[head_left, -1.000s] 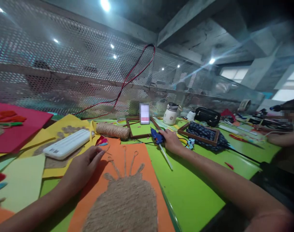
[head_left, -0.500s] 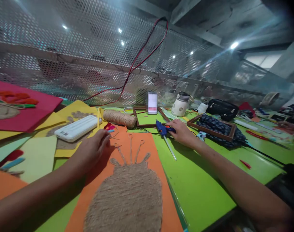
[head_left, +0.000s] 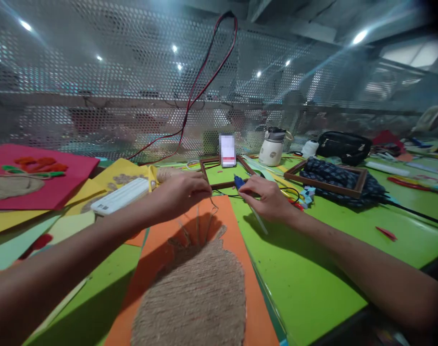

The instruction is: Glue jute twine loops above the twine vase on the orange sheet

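Blue plastic glue gun — body mostly hidden behind right grip. Thin brown twine strand, top end lost at left grip. Brown twine-covered rounded shape cut off at bottom edge. White phone screen — blurred.

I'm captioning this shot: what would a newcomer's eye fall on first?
Probably the large twine-covered shape on the orange sheet, low in the middle, with thin twine stalks fanning from its top. Beyond it, the left hand seems to pinch a twine piece, and the right hand grips a blue glue gun. At the left edge, a crimson sheet stands out.
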Demonstrator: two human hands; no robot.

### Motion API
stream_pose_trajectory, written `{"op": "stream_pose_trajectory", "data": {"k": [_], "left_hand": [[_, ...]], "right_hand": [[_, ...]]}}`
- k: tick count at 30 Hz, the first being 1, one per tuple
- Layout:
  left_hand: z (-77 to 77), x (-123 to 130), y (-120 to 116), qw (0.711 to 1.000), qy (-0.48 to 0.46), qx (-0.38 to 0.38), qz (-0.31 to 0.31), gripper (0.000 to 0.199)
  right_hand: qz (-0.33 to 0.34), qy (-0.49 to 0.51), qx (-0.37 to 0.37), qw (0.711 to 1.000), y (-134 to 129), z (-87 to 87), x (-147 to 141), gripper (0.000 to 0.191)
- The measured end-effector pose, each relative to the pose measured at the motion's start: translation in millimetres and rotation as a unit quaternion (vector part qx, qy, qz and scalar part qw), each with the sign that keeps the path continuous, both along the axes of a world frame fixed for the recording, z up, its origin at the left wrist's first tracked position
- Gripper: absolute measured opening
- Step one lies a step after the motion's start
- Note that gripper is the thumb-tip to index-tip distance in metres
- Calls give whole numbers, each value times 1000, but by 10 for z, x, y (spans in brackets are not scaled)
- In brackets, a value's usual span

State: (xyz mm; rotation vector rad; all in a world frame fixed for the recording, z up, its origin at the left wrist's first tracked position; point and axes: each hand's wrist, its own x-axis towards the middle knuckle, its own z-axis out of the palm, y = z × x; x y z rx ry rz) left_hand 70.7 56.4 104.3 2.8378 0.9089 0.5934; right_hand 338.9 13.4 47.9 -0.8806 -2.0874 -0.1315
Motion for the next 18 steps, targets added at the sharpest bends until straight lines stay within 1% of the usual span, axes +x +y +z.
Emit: {"op": "stream_pose_trajectory", "data": {"k": [3, 5, 6, 8, 10, 14, 16, 18], "left_hand": [[-190, 127, 19, 997, 27, -48, -62, 26], [-279, 143, 63, 994, 33, -67, -77, 24], [-300, 136, 96, 994, 33, -72, -76, 23], [-301, 108, 179, 993, 32, -85, -71, 22], [-272, 76, 265, 992, 31, -103, -67, 21], [-236, 45, 395, 985, 39, -149, -77, 22], [-245, 54, 439, 980, 44, -173, -87, 22], [-266, 79, 473, 974, 45, -200, -99, 23]], "right_hand": [[31, -6, 5, 999, -3, -33, -72, 15], [43, -28, -3, 999, 15, -53, -129, 14], [46, -48, -12, 998, 30, -54, -161, 14], [49, -96, -32, 994, 68, -31, -231, 15], [49, -151, -37, 987, 113, 19, -302, 15], [59, -266, 5, 962, 186, 103, -409, 24], [69, -286, 18, 955, 202, 86, -434, 26], [83, -280, 21, 956, 206, 25, -443, 27]]}}
